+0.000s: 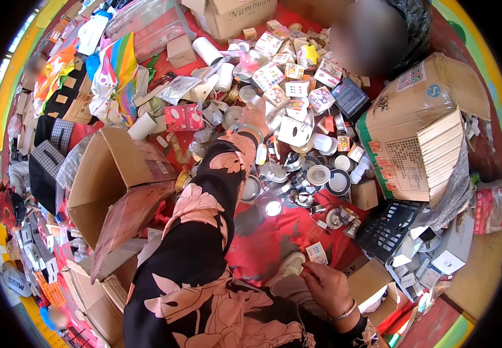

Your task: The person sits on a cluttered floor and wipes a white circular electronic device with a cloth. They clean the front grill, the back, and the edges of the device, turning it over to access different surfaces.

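Note:
My left arm, in a black sleeve with pink flowers, stretches far into a heap of small goods. At its end my left hand (254, 119) is among small boxes and round metal lids; its fingers blur into the heap, and I cannot tell what they touch. Close to my body, my right hand (329, 289) is closed, thumb and forefinger pinched together; anything between them is too small to name. A bracelet circles that wrist. Just beyond its fingertips a small white box with coloured dots (316, 253) lies on the red sheet (268, 243).
An open cardboard box (112, 185) stands left of my arm. Another large carton (405, 139) is at the right, beside a black plastic crate (387, 229). White-rimmed round lids (319, 174) lie mid-heap. Another person's blurred head (370, 37) is at the far side.

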Tool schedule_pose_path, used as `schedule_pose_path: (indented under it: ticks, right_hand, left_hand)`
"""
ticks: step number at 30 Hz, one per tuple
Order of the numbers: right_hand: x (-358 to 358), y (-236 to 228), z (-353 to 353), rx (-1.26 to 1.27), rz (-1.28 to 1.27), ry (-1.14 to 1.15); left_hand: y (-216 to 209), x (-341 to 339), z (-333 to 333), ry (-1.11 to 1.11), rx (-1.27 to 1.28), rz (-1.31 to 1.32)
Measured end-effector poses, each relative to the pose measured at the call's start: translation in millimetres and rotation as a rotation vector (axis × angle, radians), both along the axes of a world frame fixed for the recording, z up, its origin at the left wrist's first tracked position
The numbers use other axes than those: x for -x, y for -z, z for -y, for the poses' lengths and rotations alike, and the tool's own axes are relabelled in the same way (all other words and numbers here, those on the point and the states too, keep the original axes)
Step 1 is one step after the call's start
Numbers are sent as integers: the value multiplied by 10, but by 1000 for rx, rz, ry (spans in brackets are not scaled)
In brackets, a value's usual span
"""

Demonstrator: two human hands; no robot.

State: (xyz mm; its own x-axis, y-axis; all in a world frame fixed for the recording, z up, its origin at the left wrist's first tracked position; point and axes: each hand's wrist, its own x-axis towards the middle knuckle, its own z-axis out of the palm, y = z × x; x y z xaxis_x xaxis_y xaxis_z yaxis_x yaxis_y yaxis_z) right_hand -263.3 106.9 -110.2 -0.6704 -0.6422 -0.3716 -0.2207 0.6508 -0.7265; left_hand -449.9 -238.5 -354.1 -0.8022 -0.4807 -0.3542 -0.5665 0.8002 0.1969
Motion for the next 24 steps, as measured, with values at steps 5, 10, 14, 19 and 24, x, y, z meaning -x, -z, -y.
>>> schedule_pose_path:
  ticks: [5,10,14,19,24]
  right_hand:
    - [-148,-116,21,22,-13,-3]
    - [-312,-223,27,25,-28,-36]
    - [-419,-271,44,10,-21,-15]
    - [-504,-293,42,37,-55,-43]
    - [-502,-316,57,21,-30,-28]
  left_hand:
    - [-295,-434,-253,169,-5,-40]
    - [-349,-873,-513,475,5,-333]
    - [-472,-1200,-755,840,88,-602]
    - [-328,-1897,-962,1136,47,-745]
    - [-277,-2367,-992,1274,-283,-240]
